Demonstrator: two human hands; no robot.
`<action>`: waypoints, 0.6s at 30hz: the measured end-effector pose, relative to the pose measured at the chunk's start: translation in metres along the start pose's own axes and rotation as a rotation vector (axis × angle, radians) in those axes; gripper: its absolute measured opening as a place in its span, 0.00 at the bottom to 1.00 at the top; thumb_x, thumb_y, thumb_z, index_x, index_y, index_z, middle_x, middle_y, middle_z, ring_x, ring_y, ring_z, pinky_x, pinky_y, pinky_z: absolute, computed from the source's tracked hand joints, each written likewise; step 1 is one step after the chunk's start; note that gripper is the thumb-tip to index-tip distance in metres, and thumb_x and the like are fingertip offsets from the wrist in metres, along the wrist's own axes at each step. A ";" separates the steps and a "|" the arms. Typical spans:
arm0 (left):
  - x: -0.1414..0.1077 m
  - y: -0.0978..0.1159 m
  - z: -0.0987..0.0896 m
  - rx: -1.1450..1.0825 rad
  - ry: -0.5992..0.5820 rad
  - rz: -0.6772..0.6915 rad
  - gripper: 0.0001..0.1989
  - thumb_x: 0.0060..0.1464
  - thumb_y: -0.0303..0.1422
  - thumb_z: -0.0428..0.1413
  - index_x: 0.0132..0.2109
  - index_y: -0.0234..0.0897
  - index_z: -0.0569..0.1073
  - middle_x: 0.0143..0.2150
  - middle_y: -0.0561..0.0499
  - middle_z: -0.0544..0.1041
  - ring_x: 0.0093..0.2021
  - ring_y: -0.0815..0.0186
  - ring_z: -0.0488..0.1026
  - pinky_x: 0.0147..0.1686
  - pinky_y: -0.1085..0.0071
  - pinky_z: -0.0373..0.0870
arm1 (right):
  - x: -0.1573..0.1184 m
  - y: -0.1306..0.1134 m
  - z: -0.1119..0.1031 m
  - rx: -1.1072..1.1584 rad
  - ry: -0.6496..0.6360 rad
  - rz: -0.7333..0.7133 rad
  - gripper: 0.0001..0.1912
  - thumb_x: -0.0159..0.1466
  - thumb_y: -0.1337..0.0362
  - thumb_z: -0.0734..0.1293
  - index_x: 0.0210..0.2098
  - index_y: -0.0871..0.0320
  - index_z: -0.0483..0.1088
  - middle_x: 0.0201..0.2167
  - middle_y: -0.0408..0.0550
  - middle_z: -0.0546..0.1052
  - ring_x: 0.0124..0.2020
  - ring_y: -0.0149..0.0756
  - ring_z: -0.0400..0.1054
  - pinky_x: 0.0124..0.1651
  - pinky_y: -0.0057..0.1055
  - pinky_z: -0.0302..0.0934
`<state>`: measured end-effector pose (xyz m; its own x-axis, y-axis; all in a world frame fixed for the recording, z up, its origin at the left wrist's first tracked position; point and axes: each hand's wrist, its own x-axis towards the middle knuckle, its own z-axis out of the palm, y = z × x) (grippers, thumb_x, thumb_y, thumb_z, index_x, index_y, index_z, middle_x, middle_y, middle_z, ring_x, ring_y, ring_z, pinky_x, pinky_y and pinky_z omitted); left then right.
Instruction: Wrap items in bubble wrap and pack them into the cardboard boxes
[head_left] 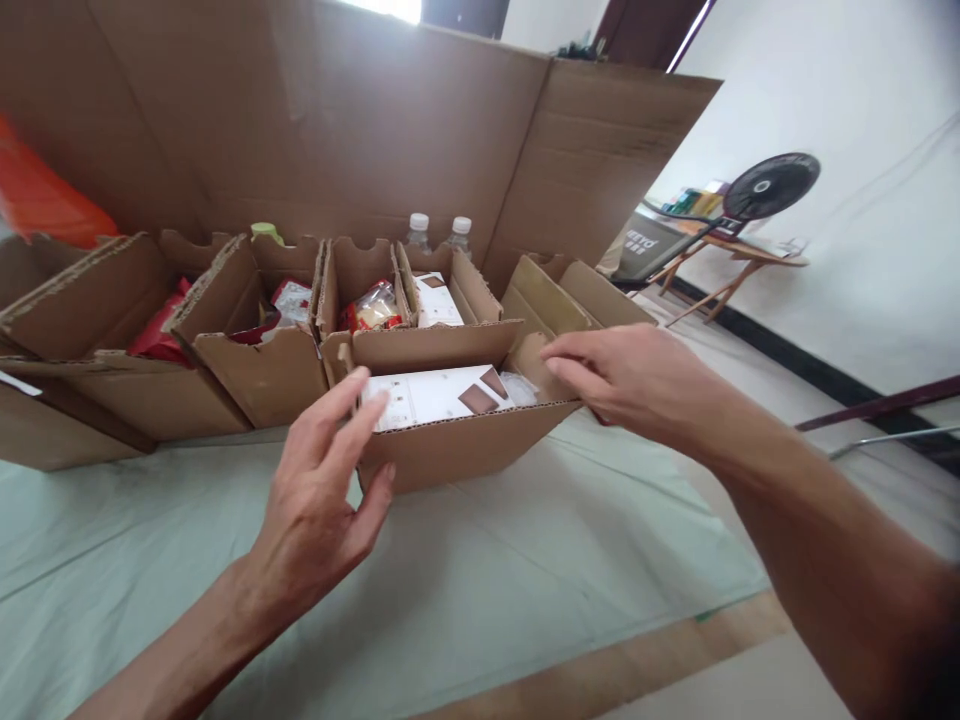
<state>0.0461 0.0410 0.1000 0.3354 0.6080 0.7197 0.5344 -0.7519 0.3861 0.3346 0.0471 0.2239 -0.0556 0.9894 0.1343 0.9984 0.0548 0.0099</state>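
Front box (457, 458) sits between the two hands, just ahead of the bin row. Right hand (600, 375) has thumb and fingers pinched on its right end. Left hand (330, 465) is spread at the left end, fingers loose by the rim; can't tell if it's touching. White carton (427, 395) lies flat inside the front box, clear plastic (519, 388) at its right.

Bare green cloth on the desk (480, 590) in front of the box, out to the wood-coloured edge (637, 660). Tight behind: bins, then cardboard panel (360, 130).

Count: 1 front box; 2 white cartons, second one (437, 300) in a bin behind; 3 bins showing red packs (375, 308); 2 white-capped bottles (460, 232).
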 end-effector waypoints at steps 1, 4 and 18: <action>-0.005 0.000 -0.001 -0.020 0.041 -0.031 0.39 0.59 0.24 0.59 0.73 0.44 0.55 0.74 0.39 0.58 0.73 0.49 0.58 0.68 0.49 0.61 | -0.015 0.008 0.000 0.076 0.125 0.043 0.14 0.66 0.62 0.62 0.33 0.53 0.79 0.26 0.43 0.79 0.27 0.36 0.70 0.31 0.32 0.56; -0.031 -0.003 -0.002 -0.090 0.108 -0.180 0.45 0.58 0.28 0.61 0.75 0.49 0.49 0.77 0.42 0.52 0.75 0.46 0.53 0.69 0.43 0.58 | -0.056 0.030 0.016 0.336 0.403 0.181 0.13 0.64 0.54 0.67 0.37 0.54 0.81 0.34 0.47 0.83 0.31 0.37 0.72 0.34 0.34 0.61; -0.095 0.039 0.017 -0.489 -0.177 -0.725 0.35 0.63 0.43 0.56 0.73 0.49 0.54 0.70 0.42 0.65 0.68 0.44 0.65 0.65 0.40 0.65 | -0.117 -0.015 0.139 0.737 0.278 0.140 0.15 0.68 0.52 0.66 0.45 0.57 0.73 0.39 0.52 0.80 0.38 0.45 0.75 0.39 0.39 0.70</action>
<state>0.0483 -0.0416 0.0364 0.1801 0.9764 0.1191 0.2847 -0.1677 0.9439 0.3265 -0.0506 0.0701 0.1687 0.9291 0.3292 0.7352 0.1039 -0.6698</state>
